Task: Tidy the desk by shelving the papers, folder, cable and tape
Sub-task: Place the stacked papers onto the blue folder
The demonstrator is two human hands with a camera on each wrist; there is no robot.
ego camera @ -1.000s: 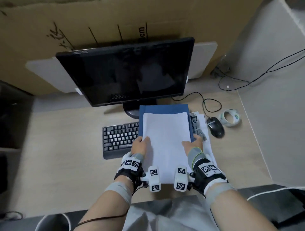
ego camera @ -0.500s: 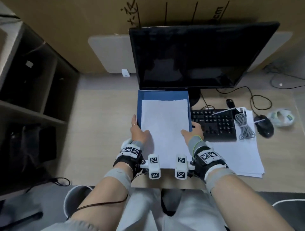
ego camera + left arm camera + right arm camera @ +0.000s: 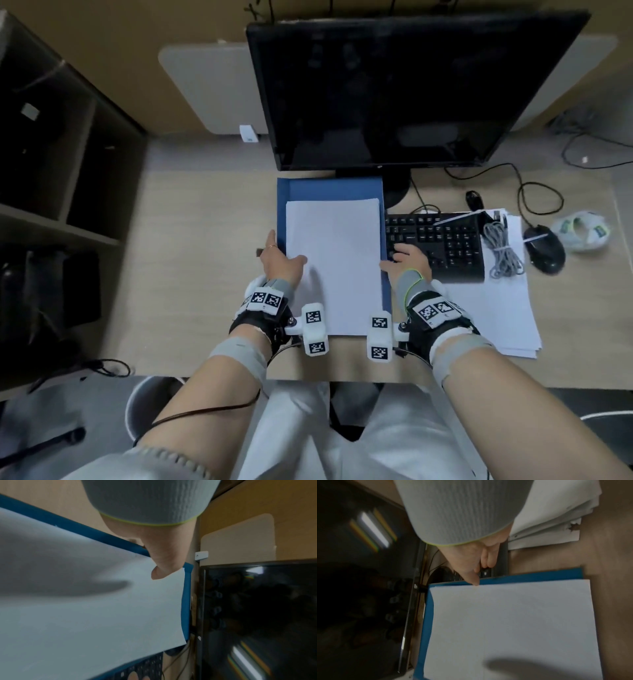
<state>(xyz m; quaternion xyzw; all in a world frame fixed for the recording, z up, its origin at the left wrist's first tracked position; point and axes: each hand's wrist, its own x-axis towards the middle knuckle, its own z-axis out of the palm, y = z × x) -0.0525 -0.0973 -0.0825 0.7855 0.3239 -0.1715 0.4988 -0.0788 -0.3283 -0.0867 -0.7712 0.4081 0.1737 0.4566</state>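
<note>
On the blue folder point(image 3: 329, 187), flat white papers point(image 3: 334, 260).

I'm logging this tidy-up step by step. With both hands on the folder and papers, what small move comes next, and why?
Probably carry the blue folder, white papers on top, left toward the shelf: left hand and right hand grip its side edges.
</note>
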